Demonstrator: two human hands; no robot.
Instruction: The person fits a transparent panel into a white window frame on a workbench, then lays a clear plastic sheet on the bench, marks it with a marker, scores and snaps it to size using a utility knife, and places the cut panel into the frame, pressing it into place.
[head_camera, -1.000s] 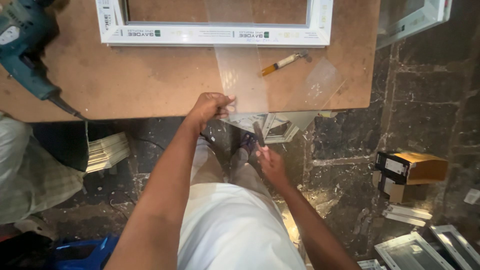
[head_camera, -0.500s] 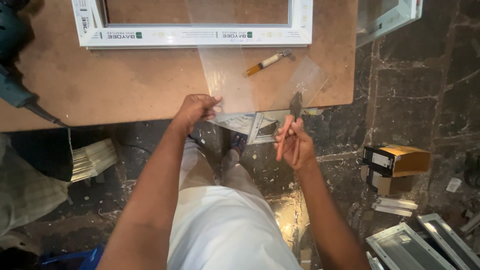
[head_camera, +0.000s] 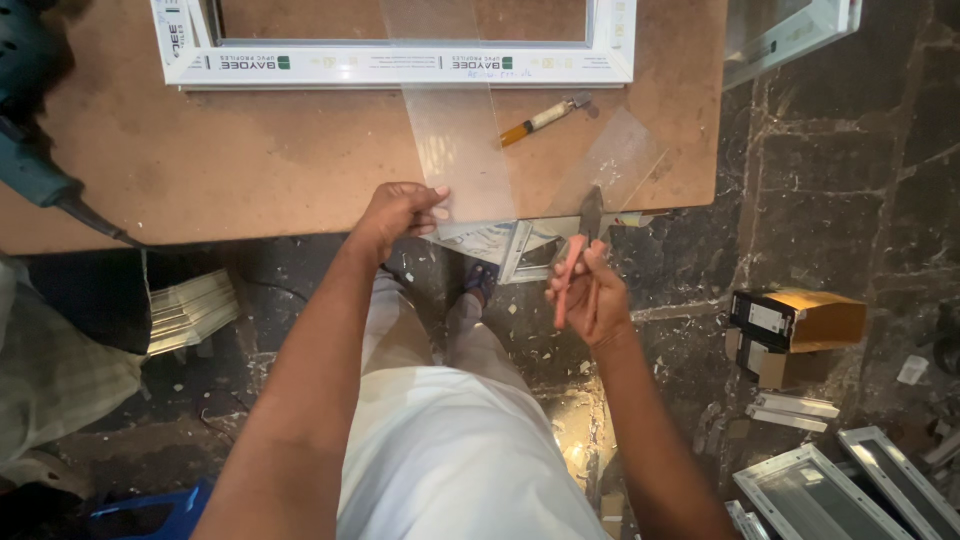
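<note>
Looking down from the head view, the left hand (head_camera: 395, 212) pinches the near edge of a clear, thin glass strip (head_camera: 455, 150) lying flat on the brown wooden board (head_camera: 250, 160), middle of the frame. The right hand (head_camera: 590, 295) is closed around a pink-handled scraper with a dark blade (head_camera: 578, 250). The smooth strip hangs over the board's edge; it could slip off and crack.

Brown board (head_camera: 250, 170); clear strip (head_camera: 455, 150) at the left fingertips. White frame (head_camera: 400, 68) beyond them. Pink-handled knife (head_camera: 575, 265) between the right fingers, its blade grey. Yellow tool (head_camera: 540, 120) above. White trousers (head_camera: 450, 440) below.
</note>
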